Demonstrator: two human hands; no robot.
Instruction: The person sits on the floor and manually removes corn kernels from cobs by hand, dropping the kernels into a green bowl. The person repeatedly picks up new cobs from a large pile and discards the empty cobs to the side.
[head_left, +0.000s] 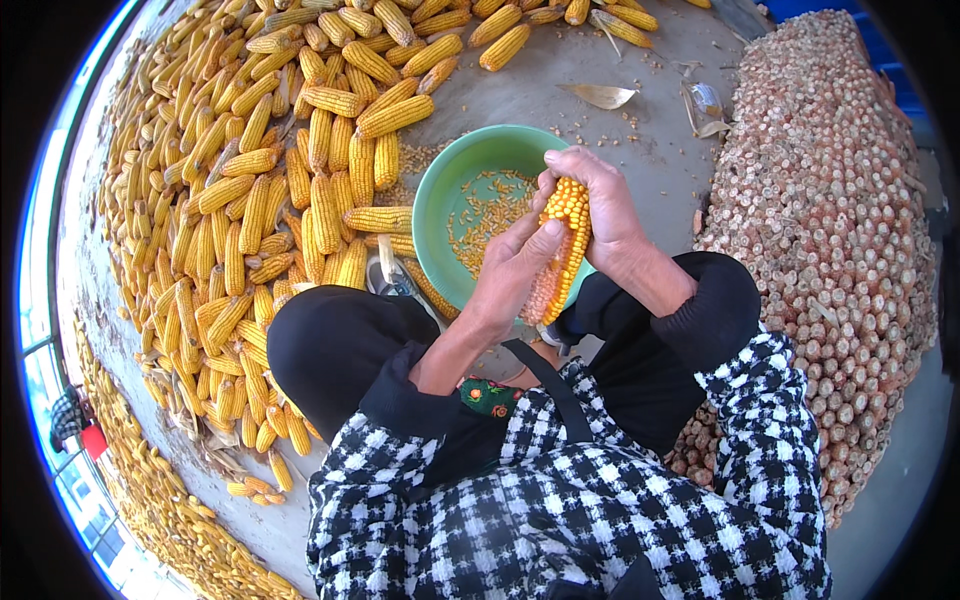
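My left hand (514, 270) and my right hand (600, 199) both grip one ear of dried corn (574, 225), held tilted over the right side of a green plastic basin (435, 247). The left thumb presses on the ear's side. Part of the ear is stripped to bare pinkish cob at its lower left, while yellow kernels still cover its top and right side. Loose corn kernels (487, 217) lie on the basin's bottom. The right fingers wrap behind the ear's upper end and are partly hidden.
A large heap of corn ears (247, 172) spreads left of the basin. Stacked stripped cobs (810, 225) form a pile at the right. A dry husk (600, 95) and scattered kernels lie on the concrete floor. Beyond the far-left heap, a person (67, 416) shows near the rim.
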